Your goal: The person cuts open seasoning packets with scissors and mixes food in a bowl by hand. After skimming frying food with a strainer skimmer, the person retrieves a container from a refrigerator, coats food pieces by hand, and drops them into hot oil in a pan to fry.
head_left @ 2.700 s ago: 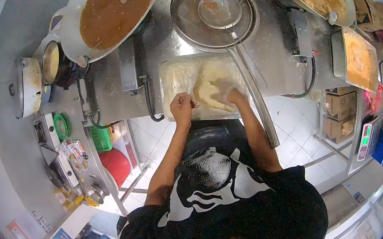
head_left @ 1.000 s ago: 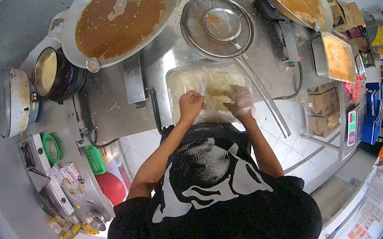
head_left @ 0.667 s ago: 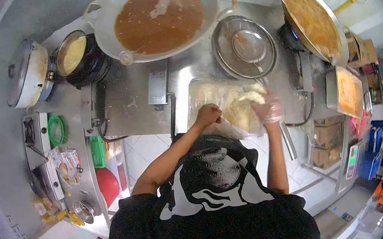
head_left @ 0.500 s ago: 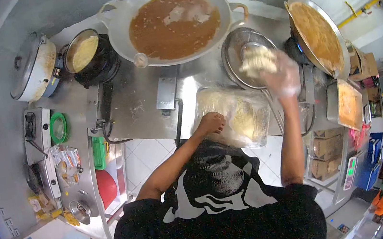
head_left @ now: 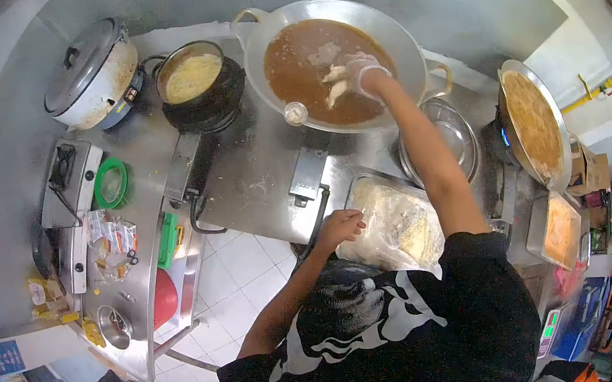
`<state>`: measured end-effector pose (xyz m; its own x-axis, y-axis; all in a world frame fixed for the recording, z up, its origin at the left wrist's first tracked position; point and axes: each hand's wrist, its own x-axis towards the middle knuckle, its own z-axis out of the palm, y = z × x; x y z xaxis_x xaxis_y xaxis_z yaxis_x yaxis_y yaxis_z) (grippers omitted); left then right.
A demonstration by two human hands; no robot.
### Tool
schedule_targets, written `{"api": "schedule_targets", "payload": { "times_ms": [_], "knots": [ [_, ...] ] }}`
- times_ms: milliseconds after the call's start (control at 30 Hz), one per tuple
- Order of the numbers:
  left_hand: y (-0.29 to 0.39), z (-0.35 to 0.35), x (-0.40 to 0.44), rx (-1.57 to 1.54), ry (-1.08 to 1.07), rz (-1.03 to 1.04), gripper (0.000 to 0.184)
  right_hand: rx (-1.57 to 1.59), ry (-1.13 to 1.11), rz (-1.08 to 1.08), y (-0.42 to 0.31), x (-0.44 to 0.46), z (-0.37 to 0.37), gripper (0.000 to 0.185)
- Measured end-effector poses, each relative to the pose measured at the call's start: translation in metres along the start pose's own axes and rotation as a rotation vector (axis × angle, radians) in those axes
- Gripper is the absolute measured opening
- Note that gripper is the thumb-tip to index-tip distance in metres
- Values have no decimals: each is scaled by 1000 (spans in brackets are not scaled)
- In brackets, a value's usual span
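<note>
My right hand (head_left: 368,74), in a clear glove, reaches over the large wok (head_left: 411,61) of brown oil. Its fingers hold a pale, flour-coated piece of food (head_left: 338,92) just above or at the oil; contact is hard to tell. My left hand (head_left: 345,227) has curled fingers at the left edge of a plastic-lined tray (head_left: 376,253). Whether those fingers grip the plastic is not visible. Yellowish flour (head_left: 419,238) lies in the tray. A metal strainer over a bowl (head_left: 461,136) sits under my right forearm, partly hidden by it.
A second wok (head_left: 533,122) of bubbling oil stands on a blue flame at right. A smaller pan (head_left: 194,78) and a lidded white cooker (head_left: 94,80) are at left. A small ladle (head_left: 296,113) rests on the wok's near rim. An orange-filled metal tray (head_left: 559,231) sits at right.
My right hand has moved from above the strainer, left and forward over the large wok, carrying the coated food. My left hand stays by the lined tray. The camera view has shifted.
</note>
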<state>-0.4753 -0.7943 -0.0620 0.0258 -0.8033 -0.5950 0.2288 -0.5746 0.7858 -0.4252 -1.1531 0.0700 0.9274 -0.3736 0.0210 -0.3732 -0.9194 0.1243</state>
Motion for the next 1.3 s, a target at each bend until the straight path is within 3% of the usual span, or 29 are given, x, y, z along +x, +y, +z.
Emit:
{"api": "schedule_targets", "payload": {
  "times_ms": [100,167,300,367,400,467,500,567,633,700,767,833,867,933,1033,1133,1233,1300],
  "knots": [
    [-1,-3,-6,-21,5,14,41,-141,-139,124,11,8,-1,42],
    [-2,5,-7,19,6,-2,38,-33,-53,235,26,1,-22,32],
    [9,31,-15,259,-75,51,38,22,567,231,41,-93,-76,29],
    [17,50,-15,524,-143,54,42,87,715,355,1,-170,-111,27],
    [-13,59,14,820,-198,232,51,165,630,382,-17,-211,-108,26],
    [1,84,4,1039,-38,288,55,335,450,555,-44,-289,-66,27],
    [11,98,0,1142,46,319,57,672,295,687,-62,-322,-38,30],
    [16,118,13,1214,45,363,52,501,-75,786,-80,-407,114,29],
    [-5,132,40,1276,51,480,45,434,-444,750,-108,-457,201,31],
    [-43,132,80,1284,6,485,33,595,-76,1015,-143,-482,244,43],
    [-18,130,55,1233,88,481,28,598,-205,875,-152,-456,198,65],
    [14,135,35,1275,23,290,33,288,-99,745,-163,-452,241,73],
    [1,129,38,1252,28,429,37,354,-151,775,-157,-447,233,74],
    [-1,130,30,1192,50,410,38,487,-249,808,-139,-438,199,75],
    [0,130,25,1166,77,378,39,753,-259,779,-136,-447,226,92],
    [5,131,24,1169,79,356,39,638,-368,668,-134,-459,281,81],
    [-2,124,27,1145,78,397,39,754,-726,544,-109,-434,169,95],
    [-7,119,34,1137,70,418,39,787,-564,520,-114,-446,185,94]
  ]
}}
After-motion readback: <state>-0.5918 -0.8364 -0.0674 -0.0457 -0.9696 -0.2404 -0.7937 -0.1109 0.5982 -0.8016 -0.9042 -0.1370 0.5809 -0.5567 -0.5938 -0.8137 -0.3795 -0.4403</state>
